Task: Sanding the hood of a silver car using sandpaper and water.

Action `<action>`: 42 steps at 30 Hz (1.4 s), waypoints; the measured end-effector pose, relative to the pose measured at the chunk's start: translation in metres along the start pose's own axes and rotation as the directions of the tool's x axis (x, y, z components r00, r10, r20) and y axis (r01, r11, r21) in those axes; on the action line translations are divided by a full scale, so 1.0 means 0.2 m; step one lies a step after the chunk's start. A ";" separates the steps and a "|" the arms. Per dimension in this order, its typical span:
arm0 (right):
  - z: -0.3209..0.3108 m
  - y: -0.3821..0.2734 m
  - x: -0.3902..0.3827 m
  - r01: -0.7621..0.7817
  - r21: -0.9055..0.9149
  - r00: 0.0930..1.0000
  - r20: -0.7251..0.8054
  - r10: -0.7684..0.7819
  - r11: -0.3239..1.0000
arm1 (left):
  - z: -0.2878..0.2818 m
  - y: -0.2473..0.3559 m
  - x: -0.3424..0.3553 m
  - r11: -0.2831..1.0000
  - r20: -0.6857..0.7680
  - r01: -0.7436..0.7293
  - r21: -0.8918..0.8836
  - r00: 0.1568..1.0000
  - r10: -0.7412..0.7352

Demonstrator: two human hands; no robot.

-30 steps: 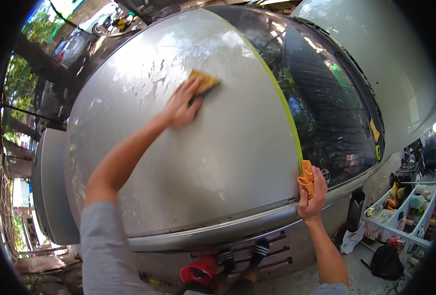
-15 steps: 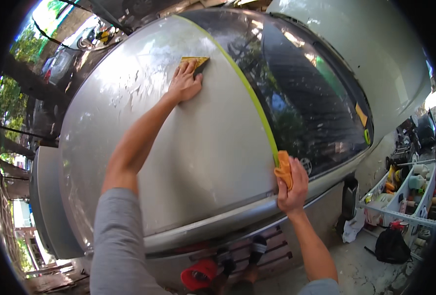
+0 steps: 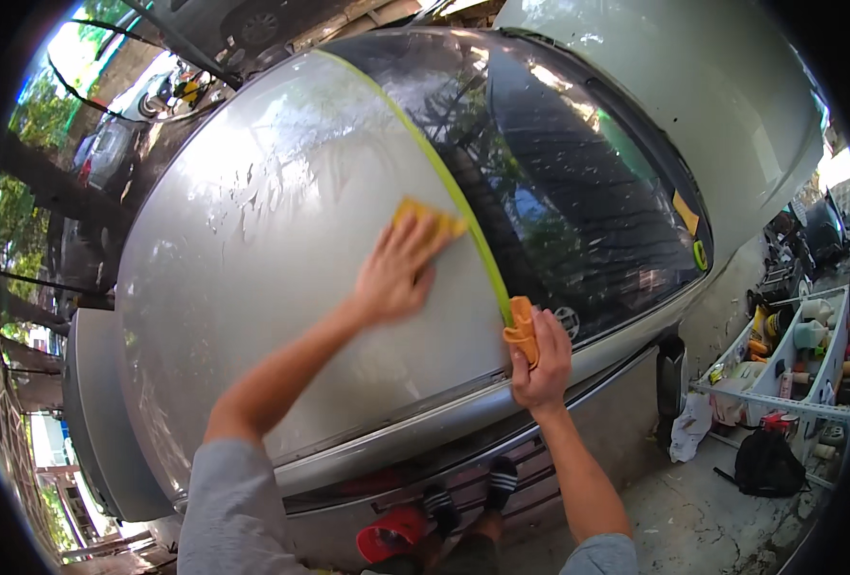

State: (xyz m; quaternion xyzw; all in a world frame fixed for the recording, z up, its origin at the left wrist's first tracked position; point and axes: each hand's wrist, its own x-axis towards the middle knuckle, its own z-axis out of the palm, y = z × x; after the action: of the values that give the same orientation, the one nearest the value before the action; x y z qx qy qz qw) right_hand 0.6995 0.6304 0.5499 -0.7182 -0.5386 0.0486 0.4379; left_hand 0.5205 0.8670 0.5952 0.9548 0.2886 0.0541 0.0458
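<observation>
**Yellow sheet (image 3: 452,227) and orange cloth (image 3: 520,335) out by the green tape (image 3: 444,179)**

Here we are beside the car, and the green tape makes the dividing line: silver roof panel (image 3: 281,287) to its left, dark glass (image 3: 564,172) to its right. And look at the left hand (image 3: 393,278), stretched out over the roof just left of the tape, the yellow sheet under its fingers, one corner right beside the green edge! It's a blur from here, so I can't tell whether the fingers clamp the sheet or simply lie flat over it.

Now the right hand (image 3: 543,366): fingers closed firmly around the bunched orange cloth, right at the tape's near end, the cloth overlapping it. A round sticker (image 3: 566,321) on the glass sits just right of that grip.

Wet-looking streaks (image 3: 248,192) shine on the roof, left of the tape's far half. Well to the right of the tape, over at the glass's far edge, there's a green ring (image 3: 700,254) with a yellow-orange scrap (image 3: 686,213) near it. Farther right of the tape still, down on the ground side, a pale crate (image 3: 780,398) packed with bottles, and a black bag (image 3: 768,462) close by!
</observation>
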 end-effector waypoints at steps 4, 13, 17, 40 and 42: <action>0.08 -0.08 0.06 0.057 0.053 0.998 -0.008 -0.057 0.997 | -0.10 -0.38 0.28 0.990 -0.008 0.108 0.093 0.994 -0.108; 0.06 -0.04 0.07 0.018 0.022 1.000 0.005 -0.018 1.000 | 0.04 0.14 0.15 0.997 -0.200 0.073 -0.035 0.977 -0.079; 0.10 -0.06 0.06 0.015 0.065 1.000 -0.020 -0.013 0.998 | 0.00 0.33 -0.03 0.982 -0.150 0.181 -0.045 0.971 -0.186; 0.04 -0.05 0.09 0.032 0.117 0.999 -0.006 -0.031 0.993 | -0.24 0.18 -1.36 0.836 -0.200 0.544 -0.063 0.814 -0.545; 0.06 -0.04 0.06 0.010 0.053 1.000 -0.023 -0.009 0.999 | -0.31 -0.02 -1.42 0.843 -0.230 0.534 -0.063 0.815 -0.533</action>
State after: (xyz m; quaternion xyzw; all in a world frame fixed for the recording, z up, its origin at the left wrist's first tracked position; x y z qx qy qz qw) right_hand 0.6925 0.6463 0.5528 -0.7042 -0.5354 0.0527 0.4633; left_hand 0.2739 0.7162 0.6348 0.8223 0.5478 0.1524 0.0219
